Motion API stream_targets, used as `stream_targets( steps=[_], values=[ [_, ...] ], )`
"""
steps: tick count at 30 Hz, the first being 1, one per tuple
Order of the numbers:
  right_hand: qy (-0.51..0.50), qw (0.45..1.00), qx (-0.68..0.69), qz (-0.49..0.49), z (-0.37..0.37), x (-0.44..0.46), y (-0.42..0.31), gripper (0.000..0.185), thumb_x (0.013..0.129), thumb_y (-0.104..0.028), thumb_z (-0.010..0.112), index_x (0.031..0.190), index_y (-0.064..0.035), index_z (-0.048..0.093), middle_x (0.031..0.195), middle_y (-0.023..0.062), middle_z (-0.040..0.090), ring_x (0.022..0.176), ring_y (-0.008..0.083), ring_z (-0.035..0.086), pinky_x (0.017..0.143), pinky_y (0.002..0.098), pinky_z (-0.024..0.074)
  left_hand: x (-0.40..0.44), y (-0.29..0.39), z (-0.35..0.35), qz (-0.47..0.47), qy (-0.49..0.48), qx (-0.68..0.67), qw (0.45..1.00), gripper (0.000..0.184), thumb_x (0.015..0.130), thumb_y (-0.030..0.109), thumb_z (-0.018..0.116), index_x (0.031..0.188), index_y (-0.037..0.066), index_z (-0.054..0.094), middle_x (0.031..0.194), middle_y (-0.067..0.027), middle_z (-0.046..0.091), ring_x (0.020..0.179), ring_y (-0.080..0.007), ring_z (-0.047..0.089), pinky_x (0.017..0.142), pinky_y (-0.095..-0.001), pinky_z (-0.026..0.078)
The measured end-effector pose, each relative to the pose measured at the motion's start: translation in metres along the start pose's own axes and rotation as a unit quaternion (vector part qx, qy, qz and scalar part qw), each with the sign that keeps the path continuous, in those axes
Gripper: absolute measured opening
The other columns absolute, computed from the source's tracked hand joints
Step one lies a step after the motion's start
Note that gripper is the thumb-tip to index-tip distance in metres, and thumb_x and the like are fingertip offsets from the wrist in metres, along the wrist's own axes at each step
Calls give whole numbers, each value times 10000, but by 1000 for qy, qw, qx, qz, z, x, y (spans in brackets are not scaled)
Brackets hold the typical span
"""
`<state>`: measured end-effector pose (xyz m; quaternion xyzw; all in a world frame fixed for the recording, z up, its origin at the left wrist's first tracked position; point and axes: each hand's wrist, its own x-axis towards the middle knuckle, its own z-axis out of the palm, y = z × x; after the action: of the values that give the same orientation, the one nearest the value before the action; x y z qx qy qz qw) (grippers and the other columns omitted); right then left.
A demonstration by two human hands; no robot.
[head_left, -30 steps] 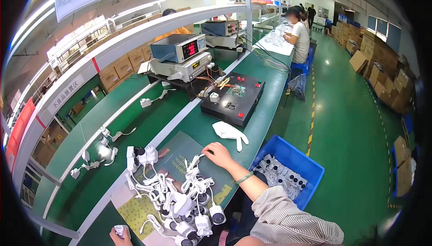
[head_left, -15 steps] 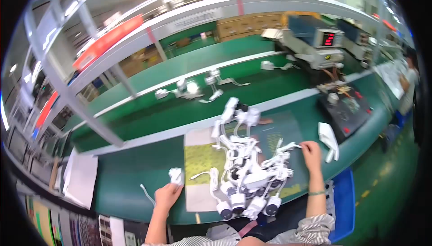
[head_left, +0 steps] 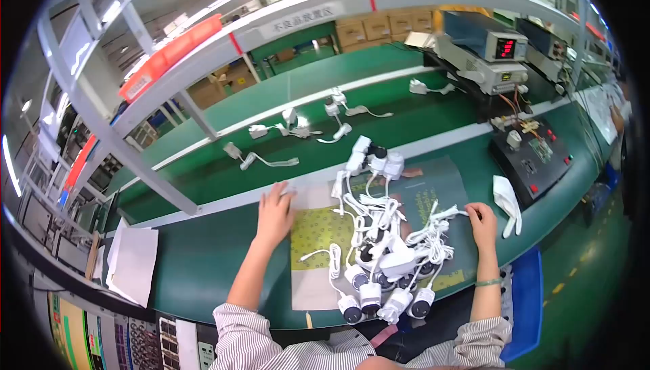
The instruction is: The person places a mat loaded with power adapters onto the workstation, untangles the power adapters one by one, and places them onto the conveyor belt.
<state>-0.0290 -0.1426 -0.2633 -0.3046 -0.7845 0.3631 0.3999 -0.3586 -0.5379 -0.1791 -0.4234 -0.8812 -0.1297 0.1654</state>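
Note:
My left hand (head_left: 275, 215) is empty, its fingers spread, over the near bench beside the metal rail. Just beyond it, a white power adapter (head_left: 233, 150) with its cable lies on the green conveyor belt (head_left: 203, 173). My right hand (head_left: 482, 224) is closed in a pinch on the end of a white cable (head_left: 447, 214) at the right side of the pile. In front of me, a heap of white power adapters (head_left: 397, 262) with coiled cables covers a patterned mat (head_left: 308, 234). Some show dark round plug faces toward the bench's front edge.
More adapters (head_left: 290, 116) lie along the belt. At the right stand stacked meters (head_left: 504, 48) with red digits, a black test box (head_left: 531, 160) and a white glove (head_left: 506, 204). Papers (head_left: 132, 265) lie at the left; a blue bin (head_left: 525, 302) sits below the right edge.
My left hand has moved forward and let go of an adapter, which now lies on the belt. My right hand still pinches the cable end. The view has shifted slightly.

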Motion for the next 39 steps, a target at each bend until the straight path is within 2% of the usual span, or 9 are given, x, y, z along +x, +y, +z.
stream_targets(
  steps=[7, 19, 25, 26, 31, 33, 35, 37, 39],
  values=[
    [-1, 1000, 1, -6, 1, 3, 4, 90, 874, -111, 662, 870, -29, 699, 847, 84, 676, 790, 212, 617, 696, 315, 488, -51, 88, -23, 202, -244, -302, 899, 435, 857, 182, 690, 1273, 150, 570, 1402, -93, 494, 1378, -325, 392, 1109, -480, 354],
    [-5, 1000, -7, 1, -1, 2, -6, 86, 872, -112, 662, 875, -36, 704, 831, 75, 675, 765, 202, 616, 684, 307, 489, -83, 126, -49, 270, -122, -237, 925, 360, 770, 30, 712, 1115, 98, 637, 1149, -90, 611, 1001, -300, 612, 829, -403, 501],
    [2, 1000, 3, 2, 0, 1, -4, 97, 876, -125, 662, 882, -41, 710, 826, 76, 674, 764, 206, 616, 686, 310, 491, -38, 174, -64, 331, -106, -182, 920, 463, 812, 115, 689, 1263, 150, 587, 1300, -49, 573, 1174, -256, 558, 932, -385, 451],
    [0, 1000, -8, 4, -1, 1, -4, 106, 877, -138, 663, 887, -45, 713, 828, 83, 675, 764, 215, 616, 693, 318, 494, -34, 183, -57, 330, -141, -153, 921, 595, 818, 240, 712, 1365, 141, 503, 1369, -83, 524, 1272, -267, 498, 1038, -442, 388],
    [7, 1000, -2, 1, 1, 1, 11, 123, 862, -145, 672, 909, -39, 714, 877, 109, 686, 822, 254, 642, 740, 340, 503, -24, 208, -11, 357, -163, -122, 912, 762, 805, 360, 717, 1429, 71, 389, 1337, -156, 512, 1311, -306, 461, 1126, -543, 286],
    [10, 1000, -12, -24, 7, 1, 34, 128, 867, -130, 667, 923, -20, 701, 906, 111, 686, 815, 235, 645, 736, 334, 502, -12, 203, -14, 315, -140, -228, 911, 715, 808, 291, 709, 1411, 65, 399, 1306, -165, 525, 1255, -332, 507, 1074, -544, 355],
    [-5, 999, 29, 17, 3, 0, 25, 119, 882, -128, 661, 914, -18, 693, 879, 98, 669, 791, 199, 629, 719, 312, 495, -6, 185, -16, 166, -164, -443, 866, 659, 834, 206, 706, 1402, 89, 393, 1267, -123, 544, 1083, -232, 591, 892, -405, 492],
    [-15, 999, 36, 20, 2, 1, 24, 114, 895, -123, 653, 908, -16, 688, 861, 87, 651, 775, 172, 613, 710, 290, 486, 0, 174, -26, -28, -225, -603, 765, 637, 851, 164, 700, 1402, 103, 387, 1245, -92, 546, 1013, -163, 592, 800, -315, 512],
    [-16, 999, 34, 10, 3, 2, 25, 95, 886, -108, 654, 899, -21, 690, 863, 83, 649, 760, 177, 603, 693, 293, 479, -4, 147, -25, -73, -100, -709, 695, 714, 811, 72, 726, 1424, 130, 365, 1233, -70, 542, 1013, -133, 571, 781, -265, 507]
  ],
)
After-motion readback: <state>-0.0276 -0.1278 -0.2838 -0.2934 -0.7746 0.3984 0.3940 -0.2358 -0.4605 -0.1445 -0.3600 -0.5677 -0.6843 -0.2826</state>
